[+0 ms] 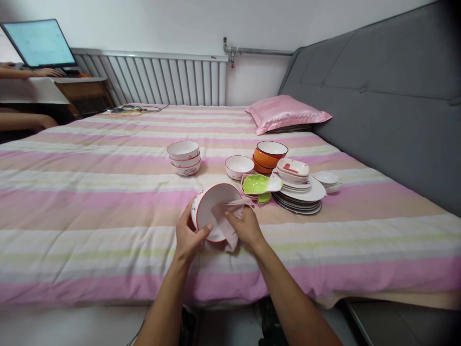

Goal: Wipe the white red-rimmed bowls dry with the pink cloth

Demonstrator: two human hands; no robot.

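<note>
A white bowl (208, 207) with a red rim and a floral pattern outside is tilted toward me above the striped bed. My left hand (189, 234) grips its left side, thumb over the rim. In my right hand (247, 227) is a pale pink cloth (230, 218), pressed against the bowl's inside and right rim. Beyond the bowl stands a stack of similar white bowls (184, 157). A single white bowl (239, 166) sits to its right. Green leaf-shaped dishes (257, 184) lie just right of my right hand.
Orange bowls (266, 157), stacked plates (298, 192), a rectangular dish (293, 168) and small white dishes (327, 180) crowd the right. Farther off are a pink pillow (286, 113), grey headboard (378, 91), radiator (158, 79) and cables (135, 109). At far left, another person's hand (48, 72) rests near a monitor (39, 43).
</note>
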